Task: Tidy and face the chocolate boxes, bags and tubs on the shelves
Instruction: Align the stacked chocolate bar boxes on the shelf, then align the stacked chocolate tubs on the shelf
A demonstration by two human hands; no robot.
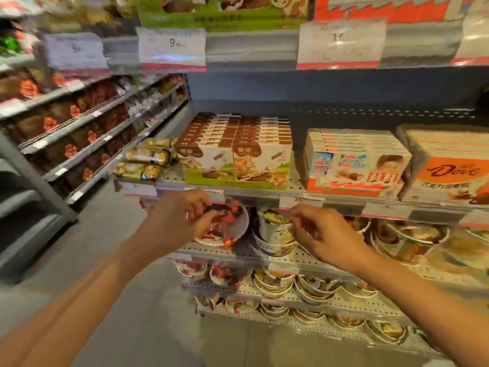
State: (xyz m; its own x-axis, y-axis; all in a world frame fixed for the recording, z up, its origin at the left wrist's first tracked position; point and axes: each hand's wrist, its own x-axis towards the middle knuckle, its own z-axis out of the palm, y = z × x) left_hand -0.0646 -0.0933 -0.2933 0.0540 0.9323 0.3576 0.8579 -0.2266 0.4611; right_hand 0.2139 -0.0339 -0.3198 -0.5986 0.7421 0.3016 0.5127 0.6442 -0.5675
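Red-wrapped round chocolate tub (225,223) sits tilted in your left hand (174,221), fingers curled round its rim. Your right hand (322,234) pinches the lid of the cream-coloured round tub (275,229) just right.

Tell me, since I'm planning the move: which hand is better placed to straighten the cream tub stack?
Right. The right hand already pinches the rim of the cream tub stack, while the left hand grips the red tub beside it.

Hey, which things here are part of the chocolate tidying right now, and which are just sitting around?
In the job:
left hand gripping the red tub
right hand pinching the white tub
brown boxes
Kinder boxes
Dove box
gold bags

Just there:
price tags
side-aisle shelves
floor
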